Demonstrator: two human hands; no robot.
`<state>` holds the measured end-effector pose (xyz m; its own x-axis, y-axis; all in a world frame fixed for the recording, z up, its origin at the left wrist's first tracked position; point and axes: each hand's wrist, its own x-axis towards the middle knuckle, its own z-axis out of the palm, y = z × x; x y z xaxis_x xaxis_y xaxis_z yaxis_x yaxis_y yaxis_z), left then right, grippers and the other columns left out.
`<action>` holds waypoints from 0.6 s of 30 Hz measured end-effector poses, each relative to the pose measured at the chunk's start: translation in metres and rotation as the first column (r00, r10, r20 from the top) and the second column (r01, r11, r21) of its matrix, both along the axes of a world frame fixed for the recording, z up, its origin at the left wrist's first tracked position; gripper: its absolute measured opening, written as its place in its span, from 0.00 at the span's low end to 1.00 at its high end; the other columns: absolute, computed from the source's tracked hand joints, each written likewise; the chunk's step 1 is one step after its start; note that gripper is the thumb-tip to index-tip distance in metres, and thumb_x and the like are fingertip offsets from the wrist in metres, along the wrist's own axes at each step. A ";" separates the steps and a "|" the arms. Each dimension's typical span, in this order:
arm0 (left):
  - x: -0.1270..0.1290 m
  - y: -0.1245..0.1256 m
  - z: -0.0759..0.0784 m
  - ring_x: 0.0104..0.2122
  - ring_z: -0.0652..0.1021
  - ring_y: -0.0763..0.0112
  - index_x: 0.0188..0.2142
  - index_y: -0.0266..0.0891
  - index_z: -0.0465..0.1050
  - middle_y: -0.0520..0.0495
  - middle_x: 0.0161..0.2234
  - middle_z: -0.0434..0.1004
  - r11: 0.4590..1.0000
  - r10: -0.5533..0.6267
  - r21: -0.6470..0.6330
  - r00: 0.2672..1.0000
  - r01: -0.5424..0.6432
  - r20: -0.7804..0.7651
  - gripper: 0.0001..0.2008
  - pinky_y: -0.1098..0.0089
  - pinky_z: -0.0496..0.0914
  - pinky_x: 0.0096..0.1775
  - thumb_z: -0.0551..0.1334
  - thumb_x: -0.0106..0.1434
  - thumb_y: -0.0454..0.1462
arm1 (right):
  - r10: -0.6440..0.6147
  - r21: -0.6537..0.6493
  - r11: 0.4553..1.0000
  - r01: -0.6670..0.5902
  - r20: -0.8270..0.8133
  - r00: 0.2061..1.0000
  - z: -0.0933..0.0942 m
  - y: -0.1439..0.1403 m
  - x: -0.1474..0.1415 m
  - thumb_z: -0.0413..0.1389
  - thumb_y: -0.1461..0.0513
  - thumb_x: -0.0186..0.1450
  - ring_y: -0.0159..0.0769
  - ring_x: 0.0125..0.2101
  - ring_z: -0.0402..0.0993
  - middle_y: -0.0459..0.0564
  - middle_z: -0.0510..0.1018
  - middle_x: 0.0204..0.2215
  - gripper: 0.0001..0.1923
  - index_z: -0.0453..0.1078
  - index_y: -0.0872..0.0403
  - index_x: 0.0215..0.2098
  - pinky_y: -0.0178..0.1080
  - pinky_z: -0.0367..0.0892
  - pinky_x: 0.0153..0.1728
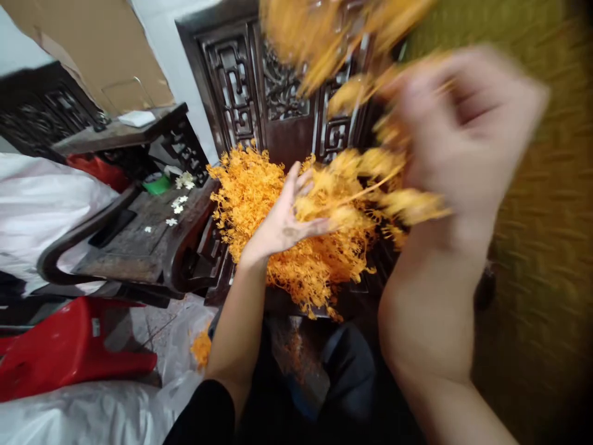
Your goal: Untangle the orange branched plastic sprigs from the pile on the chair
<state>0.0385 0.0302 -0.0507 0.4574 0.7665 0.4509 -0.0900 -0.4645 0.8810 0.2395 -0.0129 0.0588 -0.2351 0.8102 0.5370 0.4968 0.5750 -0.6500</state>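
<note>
A large heap of orange artificial flower sprigs lies on a dark carved wooden chair in front of me. My right hand, raised close to the camera and blurred, is closed on an orange flower spray. Its blossoms hang out on both sides of the fist, some up at the top of the view. My left hand reaches over the heap, thumb and fingers spread apart around the near blossoms of the spray. Whether it touches them, I cannot tell.
To the left stands a wooden bench with small pale blossoms and a green tape roll. A red plastic stool and clear plastic bags are on the floor. The carved chair back rises behind the heap.
</note>
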 end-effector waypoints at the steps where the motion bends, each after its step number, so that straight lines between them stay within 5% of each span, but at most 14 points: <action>1: -0.007 -0.001 0.008 0.71 0.67 0.45 0.68 0.51 0.63 0.36 0.73 0.60 1.000 0.012 -0.020 0.994 -0.009 0.107 0.47 0.46 0.73 0.61 0.77 0.53 0.55 | -0.015 0.071 0.997 0.017 -0.028 1.000 -0.001 0.000 -0.005 0.50 0.46 0.77 0.40 0.36 0.75 0.53 0.83 0.37 0.22 0.80 0.51 0.44 0.43 0.64 0.32; 5: -0.031 -0.012 0.037 0.49 0.84 0.57 0.64 0.54 0.65 0.40 0.63 0.75 0.963 0.266 -0.145 0.885 -0.227 0.381 0.35 0.61 0.81 0.41 0.71 0.62 0.57 | 0.082 0.150 0.983 -0.106 0.161 0.984 -0.017 0.014 -0.020 0.59 0.55 0.71 0.37 0.31 0.75 0.50 0.81 0.31 0.13 0.82 0.52 0.37 0.44 0.66 0.36; 8: -0.037 -0.017 0.043 0.34 0.82 0.69 0.58 0.52 0.69 0.45 0.48 0.82 0.912 0.411 -0.184 0.821 -0.368 0.396 0.32 0.69 0.77 0.32 0.77 0.58 0.50 | 0.035 0.219 0.972 -0.082 0.210 0.977 -0.026 0.025 -0.025 0.61 0.53 0.69 0.44 0.41 0.78 0.54 0.80 0.41 0.14 0.83 0.51 0.46 0.49 0.71 0.46; 12: -0.034 -0.021 0.044 0.42 0.84 0.66 0.52 0.48 0.72 0.46 0.46 0.80 0.943 0.329 -0.109 0.845 -0.313 0.422 0.27 0.64 0.80 0.44 0.78 0.56 0.42 | 0.088 0.260 0.958 -0.124 0.147 0.985 -0.028 0.023 -0.035 0.68 0.53 0.63 0.51 0.52 0.77 0.58 0.79 0.53 0.28 0.75 0.52 0.59 0.53 0.72 0.55; 18: -0.034 -0.025 0.049 0.39 0.82 0.70 0.42 0.43 0.75 0.47 0.41 0.80 0.929 0.354 -0.067 0.821 -0.364 0.448 0.16 0.70 0.78 0.37 0.76 0.58 0.39 | 0.211 0.096 0.974 -0.203 -0.077 0.975 -0.031 0.018 -0.056 0.62 0.59 0.68 0.41 0.41 0.80 0.53 0.82 0.46 0.17 0.73 0.54 0.54 0.46 0.75 0.45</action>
